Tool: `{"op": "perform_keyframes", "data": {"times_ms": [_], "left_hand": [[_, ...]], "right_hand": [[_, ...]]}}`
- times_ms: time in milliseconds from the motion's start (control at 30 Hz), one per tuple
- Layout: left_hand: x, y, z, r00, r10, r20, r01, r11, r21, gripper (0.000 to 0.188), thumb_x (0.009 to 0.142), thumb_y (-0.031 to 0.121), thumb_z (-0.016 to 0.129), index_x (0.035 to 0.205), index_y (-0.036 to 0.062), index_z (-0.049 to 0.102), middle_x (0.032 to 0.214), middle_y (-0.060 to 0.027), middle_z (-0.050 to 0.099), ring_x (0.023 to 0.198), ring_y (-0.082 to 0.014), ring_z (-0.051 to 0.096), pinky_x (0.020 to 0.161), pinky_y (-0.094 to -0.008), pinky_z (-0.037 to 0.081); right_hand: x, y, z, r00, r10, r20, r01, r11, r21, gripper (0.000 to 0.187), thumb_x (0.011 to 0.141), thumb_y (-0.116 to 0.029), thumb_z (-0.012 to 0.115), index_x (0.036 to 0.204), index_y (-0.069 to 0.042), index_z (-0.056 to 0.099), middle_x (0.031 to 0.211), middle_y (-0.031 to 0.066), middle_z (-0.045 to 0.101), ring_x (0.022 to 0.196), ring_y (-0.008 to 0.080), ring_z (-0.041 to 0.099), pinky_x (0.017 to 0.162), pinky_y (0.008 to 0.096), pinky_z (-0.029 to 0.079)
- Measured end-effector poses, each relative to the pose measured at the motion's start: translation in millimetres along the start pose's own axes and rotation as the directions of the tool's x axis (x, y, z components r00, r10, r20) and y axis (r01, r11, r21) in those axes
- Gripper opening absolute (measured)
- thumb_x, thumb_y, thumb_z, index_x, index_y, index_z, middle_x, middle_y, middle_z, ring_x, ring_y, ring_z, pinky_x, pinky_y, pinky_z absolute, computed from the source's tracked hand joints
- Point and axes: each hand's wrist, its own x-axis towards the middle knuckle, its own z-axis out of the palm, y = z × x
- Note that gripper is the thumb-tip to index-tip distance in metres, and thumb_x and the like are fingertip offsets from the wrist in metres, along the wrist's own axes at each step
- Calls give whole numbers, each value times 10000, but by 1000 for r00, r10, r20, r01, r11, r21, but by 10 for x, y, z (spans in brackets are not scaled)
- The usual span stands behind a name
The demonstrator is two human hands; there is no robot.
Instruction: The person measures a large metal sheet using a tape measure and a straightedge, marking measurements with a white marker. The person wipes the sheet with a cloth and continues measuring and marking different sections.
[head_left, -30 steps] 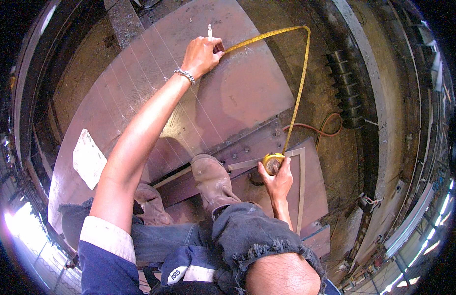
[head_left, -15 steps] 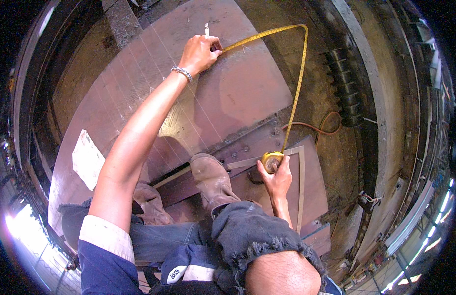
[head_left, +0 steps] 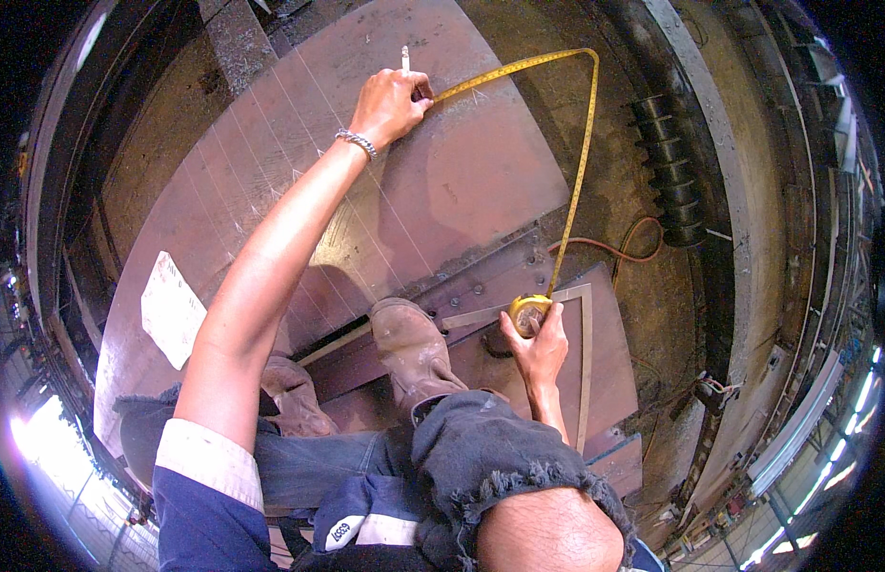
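Observation:
My left hand [head_left: 393, 103] is closed in a pinch at the free end of the yellow tape blade [head_left: 584, 153], low over the reddish steel plate [head_left: 481, 191]. A slim white stick [head_left: 405, 59], like a cigarette, stands up between its fingers. From there the blade runs right past the plate's edge, bends sharply, and comes back toward me. It ends in the round yellow tape measure case [head_left: 530, 313], which my right hand [head_left: 541, 351] grips near my knee. Thin marked lines and small arrow ticks cross the plate left of and below my left hand.
A white paper sheet [head_left: 171, 310] lies on the plate at left. My boots [head_left: 409, 348] rest by a bolted steel bar and a thin metal square [head_left: 584, 372]. To the right are a black ribbed coil [head_left: 669, 172], an orange hose [head_left: 633, 250] and a long beam [head_left: 719, 143].
My left hand has shifted very slightly right, with the blade's end still pinched. The right hand and the tape case have barely moved.

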Motion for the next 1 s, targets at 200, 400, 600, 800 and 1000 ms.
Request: {"op": "perform_keyframes", "data": {"times_ms": [200,400,600,800,1000], "left_hand": [[1,33,-1,1000,-23,9,24,999,-23,116,789,198,735,859,109,754,822,-139,725,792,-286,708,745,-390,558],[-10,69,-41,1000,-28,-4,28,1000,9,97,791,182,722,849,108,747,820,-98,733,800,-258,713,732,-378,561],[-14,59,-39,1000,-18,-9,18,1000,-2,99,786,175,718,855,110,746,811,-94,733,797,-260,711,731,-383,561],[-39,98,-61,1000,-14,-11,14,999,32,100,794,175,714,854,100,741,811,-108,727,800,-276,704,741,-396,556],[-65,79,-2,998,33,-47,-31,998,57,115,800,192,716,862,95,724,833,-119,718,807,-299,695,742,-415,548]], "right_hand": [[-8,6,-4,1000,14,-6,-14,998,-60,759,734,-557,789,1152,1,488,962,200,654,815,401,683,646,477,546],[40,-220,-191,996,80,37,-70,973,-219,879,710,-652,752,1226,-2,462,1087,202,629,858,405,682,668,498,550],[105,-232,-154,997,62,53,-48,974,-222,915,735,-672,716,1274,8,425,1104,216,604,882,420,675,685,516,548],[118,-244,-127,993,74,92,-50,969,-242,910,756,-657,705,1293,15,409,1098,222,593,869,434,672,685,515,548],[113,-170,-79,995,47,82,-29,976,-214,880,774,-642,698,1281,18,410,1079,225,590,838,436,672,655,512,543]]}}
